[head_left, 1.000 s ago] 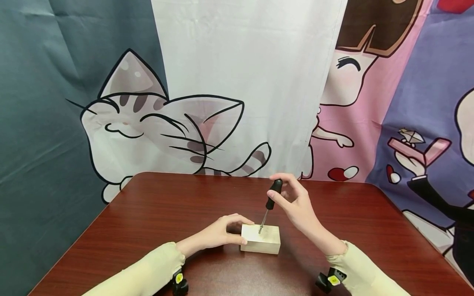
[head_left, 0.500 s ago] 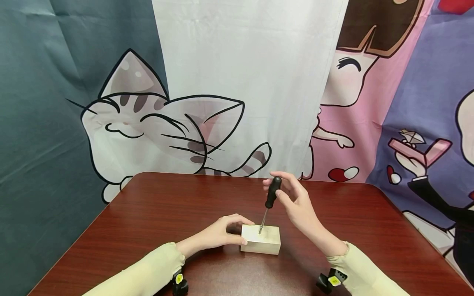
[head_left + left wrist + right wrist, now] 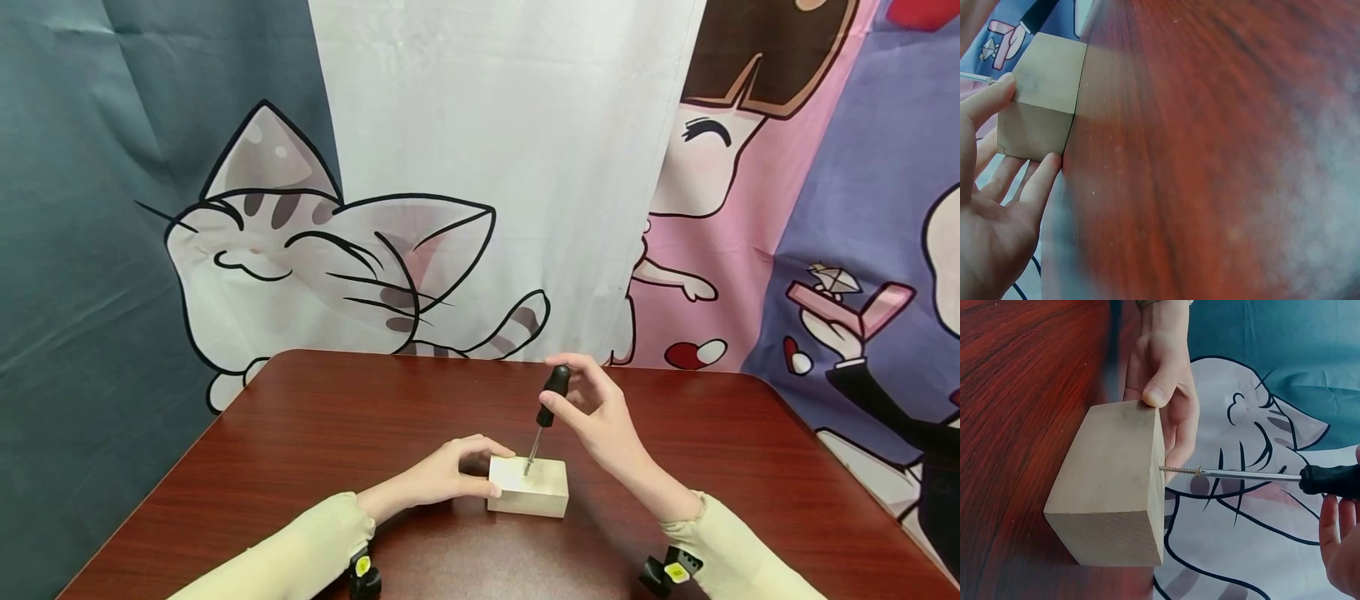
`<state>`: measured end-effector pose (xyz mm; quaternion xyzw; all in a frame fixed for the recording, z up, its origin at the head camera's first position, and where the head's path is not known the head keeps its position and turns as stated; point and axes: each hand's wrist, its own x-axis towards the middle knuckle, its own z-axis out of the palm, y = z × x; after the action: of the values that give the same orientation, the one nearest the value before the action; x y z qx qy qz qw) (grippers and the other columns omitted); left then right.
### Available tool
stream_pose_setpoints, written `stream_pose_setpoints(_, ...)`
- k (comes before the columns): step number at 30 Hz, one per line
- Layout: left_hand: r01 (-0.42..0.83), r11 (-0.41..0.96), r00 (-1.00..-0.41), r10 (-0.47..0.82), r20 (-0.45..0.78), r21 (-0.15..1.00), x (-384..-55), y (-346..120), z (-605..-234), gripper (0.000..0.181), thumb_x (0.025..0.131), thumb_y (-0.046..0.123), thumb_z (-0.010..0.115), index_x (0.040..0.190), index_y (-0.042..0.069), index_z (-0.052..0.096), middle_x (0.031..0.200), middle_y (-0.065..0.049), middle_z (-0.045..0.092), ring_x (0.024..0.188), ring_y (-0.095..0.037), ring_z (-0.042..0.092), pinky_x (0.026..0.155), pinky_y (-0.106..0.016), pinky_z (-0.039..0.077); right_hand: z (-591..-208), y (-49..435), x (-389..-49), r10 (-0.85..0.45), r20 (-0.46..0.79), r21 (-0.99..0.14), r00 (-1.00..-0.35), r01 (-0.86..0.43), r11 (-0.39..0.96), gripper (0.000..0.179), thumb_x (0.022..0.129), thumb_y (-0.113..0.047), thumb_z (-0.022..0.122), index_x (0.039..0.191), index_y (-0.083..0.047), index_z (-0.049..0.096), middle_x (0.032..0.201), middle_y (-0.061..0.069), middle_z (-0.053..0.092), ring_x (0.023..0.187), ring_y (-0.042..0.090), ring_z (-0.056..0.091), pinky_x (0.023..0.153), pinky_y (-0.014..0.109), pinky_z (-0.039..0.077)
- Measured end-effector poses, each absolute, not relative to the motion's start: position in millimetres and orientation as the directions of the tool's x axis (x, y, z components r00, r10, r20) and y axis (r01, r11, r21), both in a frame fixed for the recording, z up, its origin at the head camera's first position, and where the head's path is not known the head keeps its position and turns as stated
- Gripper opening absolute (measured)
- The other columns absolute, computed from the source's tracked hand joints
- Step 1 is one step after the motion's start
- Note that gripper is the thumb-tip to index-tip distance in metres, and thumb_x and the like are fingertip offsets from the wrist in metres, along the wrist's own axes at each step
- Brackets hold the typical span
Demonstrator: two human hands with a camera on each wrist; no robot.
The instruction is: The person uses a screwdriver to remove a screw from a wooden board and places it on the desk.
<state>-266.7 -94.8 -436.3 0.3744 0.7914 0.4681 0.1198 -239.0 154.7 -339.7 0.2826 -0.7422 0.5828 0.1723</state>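
A pale wooden block (image 3: 536,492) lies on the table, its left end gripped by my left hand (image 3: 442,471) with the thumb on the near side and fingers on the far side. A threaded screw (image 3: 1179,469) stands out of the block's top face, partly sunk in. The metal shaft (image 3: 1247,475) of a screwdriver (image 3: 553,396) meets the screw's head, tilted slightly right at the top in the head view. My right hand (image 3: 603,417) holds its black handle (image 3: 1329,480) between thumb and fingers.
The reddish-brown wooden table (image 3: 337,400) extends around the block. Behind it hangs a cloth backdrop (image 3: 510,125) printed with a cartoon cat and figures. A black wrist device (image 3: 365,575) sits under the left sleeve, another (image 3: 667,571) under the right.
My right thumb and fingers have loosened from the screwdriver handle, then come back onto it. The handle's tilt has shifted slightly. My left hand and the wooden block stay in place.
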Motion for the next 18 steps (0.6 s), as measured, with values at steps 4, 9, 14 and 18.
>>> stream_pose_setpoints(4, 0.476, 0.274, -0.690, 0.706, 0.161, 0.836, -266.1, -95.3, -435.5, 0.043, 0.089, 0.027, 0.074, 0.130, 0.022, 0.062, 0.123, -0.002, 0.066, 0.107, -0.007, 0.064, 0.098, -0.028, 0.049, -339.6, 156.2, -240.3, -0.266, 0.592, -0.757, -0.761, -0.638, 0.142, 0.046, 0.094, -0.002, 0.063, 0.138, -0.009, 0.052, 0.106, 0.000, 0.067, 0.087, 0.011, 0.068, 0.077, 0.023, 0.055)
stream_pose_setpoints(9, 0.479, 0.276, -0.691, 0.705, 0.164, 0.833, -266.3, -95.5, -436.3, 0.043, 0.088, 0.027, 0.075, 0.130, 0.023, 0.062, 0.123, -0.001, 0.066, 0.107, -0.006, 0.064, 0.097, -0.028, 0.050, -339.8, 156.4, -241.7, -0.307, 0.602, -0.754, -0.737, -0.651, 0.085, 0.046, 0.097, 0.004, 0.052, 0.142, -0.005, 0.047, 0.118, -0.003, 0.067, 0.108, 0.011, 0.068, 0.090, 0.024, 0.055)
stream_pose_setpoints(14, 0.485, 0.272, -0.690, 0.704, 0.172, 0.831, -265.8, -95.1, -435.9, 0.043, 0.088, 0.027, 0.075, 0.129, 0.022, 0.062, 0.124, -0.001, 0.066, 0.107, -0.006, 0.064, 0.098, -0.028, 0.050, -340.4, 153.2, -240.7, -0.260, 0.603, -0.755, -0.754, -0.645, 0.118, 0.042, 0.093, 0.000, 0.063, 0.133, -0.007, 0.053, 0.106, 0.002, 0.065, 0.090, 0.012, 0.068, 0.078, 0.024, 0.056)
stream_pose_setpoints(18, 0.490, 0.269, -0.688, 0.703, 0.178, 0.829, -265.0, -94.8, -435.2, 0.044, 0.088, 0.026, 0.075, 0.129, 0.020, 0.062, 0.124, -0.003, 0.066, 0.107, -0.009, 0.065, 0.098, -0.030, 0.050, -339.7, 151.1, -238.2, -0.216, 0.589, -0.768, -0.779, -0.623, 0.150, 0.043, 0.088, -0.001, 0.071, 0.127, -0.009, 0.055, 0.087, 0.004, 0.059, 0.066, 0.016, 0.064, 0.065, 0.027, 0.055)
